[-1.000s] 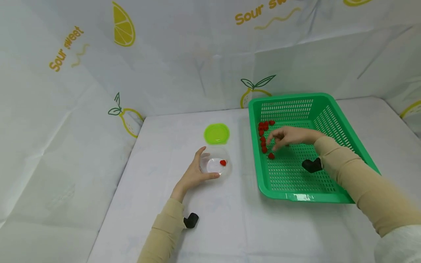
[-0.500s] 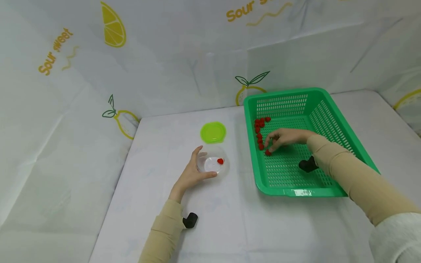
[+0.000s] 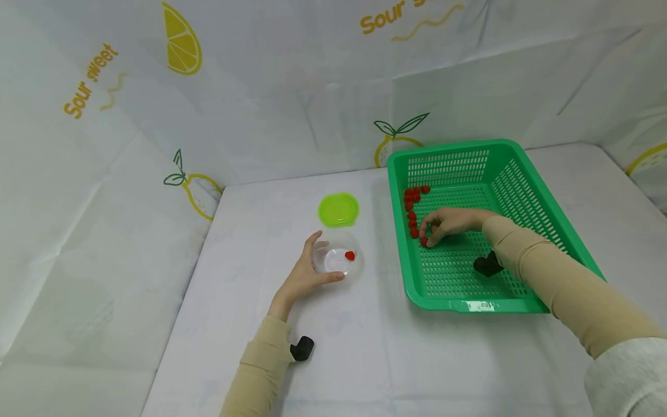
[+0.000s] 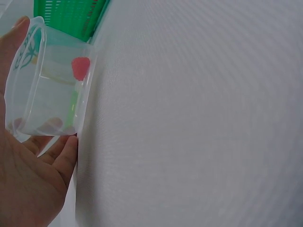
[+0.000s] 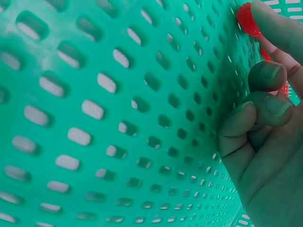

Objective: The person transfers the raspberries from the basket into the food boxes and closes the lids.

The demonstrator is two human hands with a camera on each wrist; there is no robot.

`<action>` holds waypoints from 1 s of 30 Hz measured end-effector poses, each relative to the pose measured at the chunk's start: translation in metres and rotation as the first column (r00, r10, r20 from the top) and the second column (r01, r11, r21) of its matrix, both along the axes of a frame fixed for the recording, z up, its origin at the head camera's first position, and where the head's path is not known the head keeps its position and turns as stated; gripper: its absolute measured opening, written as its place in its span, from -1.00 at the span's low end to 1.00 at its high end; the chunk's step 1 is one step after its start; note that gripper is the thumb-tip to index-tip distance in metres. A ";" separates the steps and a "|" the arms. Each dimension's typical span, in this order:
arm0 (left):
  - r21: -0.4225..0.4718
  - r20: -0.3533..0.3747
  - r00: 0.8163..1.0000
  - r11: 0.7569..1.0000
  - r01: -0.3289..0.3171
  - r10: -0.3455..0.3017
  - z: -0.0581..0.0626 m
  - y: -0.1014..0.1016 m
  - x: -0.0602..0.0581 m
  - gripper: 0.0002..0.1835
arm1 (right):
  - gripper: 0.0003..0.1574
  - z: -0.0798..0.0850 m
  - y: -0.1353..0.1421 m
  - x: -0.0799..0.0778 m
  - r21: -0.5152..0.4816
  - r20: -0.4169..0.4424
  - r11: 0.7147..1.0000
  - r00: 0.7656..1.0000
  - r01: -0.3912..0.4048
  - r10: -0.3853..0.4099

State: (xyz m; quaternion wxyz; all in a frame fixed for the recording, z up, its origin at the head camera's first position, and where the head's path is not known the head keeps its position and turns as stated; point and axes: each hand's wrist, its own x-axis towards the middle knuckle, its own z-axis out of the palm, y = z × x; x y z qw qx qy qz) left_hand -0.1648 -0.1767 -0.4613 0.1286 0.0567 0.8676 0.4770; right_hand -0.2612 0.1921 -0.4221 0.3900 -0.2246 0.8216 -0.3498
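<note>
My left hand (image 3: pixel 303 276) grips a clear plastic tub (image 4: pixel 54 101) standing on the table, thumb on the near side and fingers behind. One small red strawberry (image 4: pixel 81 68) lies inside the tub on its bottom. Inside the green basket (image 3: pixel 469 305), my right hand (image 3: pixel 452 223) pinches another small red strawberry (image 5: pixel 246 20) between thumb and index finger; its other fingers are curled in the right wrist view. Several more strawberries (image 3: pixel 411 215) lie in a row along the basket's left wall, just beyond the right fingertips.
A bright green lid (image 3: pixel 339 209) lies on the white tablecloth (image 3: pixel 354 359) behind the tub. The basket's raised rim surrounds the right hand. A white sheet printed with lemons (image 3: pixel 292 87) hangs behind the table.
My right hand has lowered onto the nearest strawberry in the basket and now pinches it. The left hand still holds the tub in place. The head view has shifted slightly.
</note>
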 end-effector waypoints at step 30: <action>0.004 0.009 1.000 1.000 0.002 -0.002 0.002 0.001 0.000 0.14 | -0.69 0.040 0.000 0.005 0.078 -0.073 0.997 0.997 -0.012 0.018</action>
